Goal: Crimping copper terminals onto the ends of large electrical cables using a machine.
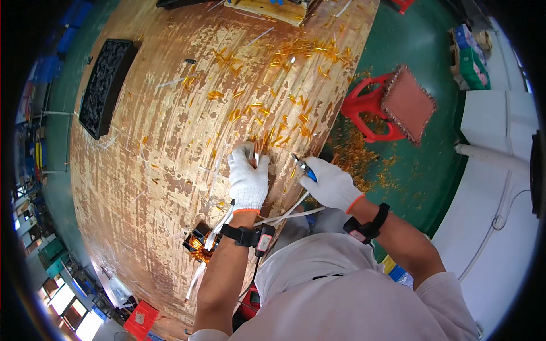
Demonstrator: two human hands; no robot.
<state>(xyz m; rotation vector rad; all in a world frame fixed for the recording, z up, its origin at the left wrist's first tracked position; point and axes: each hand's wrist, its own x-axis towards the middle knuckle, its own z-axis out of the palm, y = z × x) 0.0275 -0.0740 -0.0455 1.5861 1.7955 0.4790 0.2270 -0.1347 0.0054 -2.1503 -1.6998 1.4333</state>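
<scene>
My left hand [248,181], in a white knitted glove, is closed over the worn wooden table. Between its thumb and fingers a thin white lead end [256,156] sticks up, with something copper-coloured beside it. At the table's right edge my gloved right hand [334,185] grips small blue-handled cutters [307,169], their dark tip pointing toward the left hand. Beside my left forearm lies a copper-wound coil [199,248] with a black part and long white leads [196,281]. More white strips [293,215] cross near my lap.
Short amber tube scraps [296,54] litter the wooden table [153,204] and the green floor. A black tray [107,88] of dark parts stands at the far left. On the right is a red stool [369,111] with a cushion [410,105]. A wooden box [276,10] sits at the back.
</scene>
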